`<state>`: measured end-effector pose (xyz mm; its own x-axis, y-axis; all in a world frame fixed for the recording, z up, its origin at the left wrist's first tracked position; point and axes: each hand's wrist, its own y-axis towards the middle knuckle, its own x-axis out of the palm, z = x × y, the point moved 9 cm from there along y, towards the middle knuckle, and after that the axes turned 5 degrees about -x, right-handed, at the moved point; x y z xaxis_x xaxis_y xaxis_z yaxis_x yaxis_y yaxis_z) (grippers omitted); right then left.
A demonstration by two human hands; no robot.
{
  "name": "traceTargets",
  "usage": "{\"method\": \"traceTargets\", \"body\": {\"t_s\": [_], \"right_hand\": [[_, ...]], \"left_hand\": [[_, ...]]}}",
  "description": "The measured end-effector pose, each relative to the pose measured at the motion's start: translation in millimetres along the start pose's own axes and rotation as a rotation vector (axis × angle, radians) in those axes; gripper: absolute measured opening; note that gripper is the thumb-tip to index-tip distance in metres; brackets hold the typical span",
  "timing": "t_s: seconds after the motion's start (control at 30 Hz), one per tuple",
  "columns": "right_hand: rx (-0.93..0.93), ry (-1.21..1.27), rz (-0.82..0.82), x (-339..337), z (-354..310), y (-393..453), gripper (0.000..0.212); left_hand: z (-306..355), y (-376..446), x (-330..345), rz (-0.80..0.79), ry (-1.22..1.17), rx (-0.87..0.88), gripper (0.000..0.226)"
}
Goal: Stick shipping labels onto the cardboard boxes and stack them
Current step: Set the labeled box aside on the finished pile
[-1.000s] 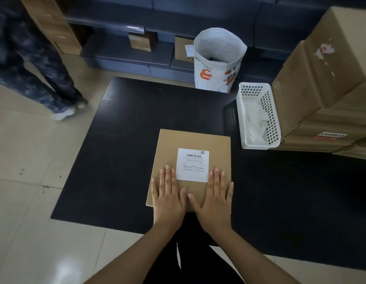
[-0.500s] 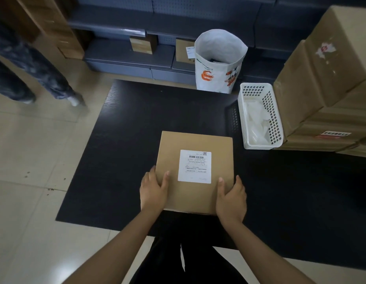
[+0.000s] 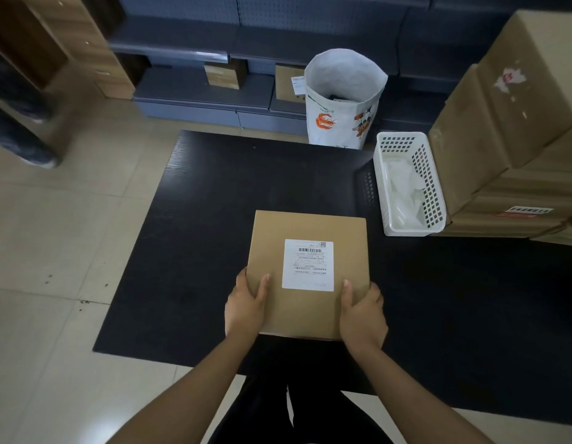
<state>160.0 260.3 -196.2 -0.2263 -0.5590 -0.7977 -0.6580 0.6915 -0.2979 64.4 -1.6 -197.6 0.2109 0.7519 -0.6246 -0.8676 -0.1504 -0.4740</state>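
Note:
A square brown cardboard box (image 3: 268, 245) sits near the front of the black table (image 3: 214, 193). A white shipping label (image 3: 308, 265) with a barcode is stuck on its top. My left hand (image 3: 244, 307) grips the box's near left side, thumb on top. My right hand (image 3: 361, 312) grips the near right side the same way. A stack of larger cardboard boxes (image 3: 515, 123) stands at the table's right edge.
A white perforated basket (image 3: 406, 230) holding white backing papers stands between the box and the stack. A white printed sack (image 3: 343, 97) stands open behind the table. Dark shelving (image 3: 195, 91) with small boxes runs along the back. Tiled floor lies to the left.
My hands went from lying flat on the box's top to gripping its two sides. The box now looks slightly nearer and larger. The person at the far left has walked out of sight.

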Motion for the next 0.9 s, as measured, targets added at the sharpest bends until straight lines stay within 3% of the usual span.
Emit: {"method": "traceTargets", "body": {"t_s": [0.33, 0.67, 0.9], "right_hand": [[-0.042, 0.095, -0.032, -13, -21, -3, 0.065], [-0.169, 0.134, 0.1, -74, -115, 36, 0.07], [-0.109, 0.147, 0.102, -93, -107, 25, 0.066]], "left_hand": [[14, -6, -20, 0.012, -0.015, 0.014, 0.058], [108, 10, -87, 0.121, -0.066, 0.145, 0.056], [125, 4, -88, 0.082, -0.006, 0.193, 0.055]]}}
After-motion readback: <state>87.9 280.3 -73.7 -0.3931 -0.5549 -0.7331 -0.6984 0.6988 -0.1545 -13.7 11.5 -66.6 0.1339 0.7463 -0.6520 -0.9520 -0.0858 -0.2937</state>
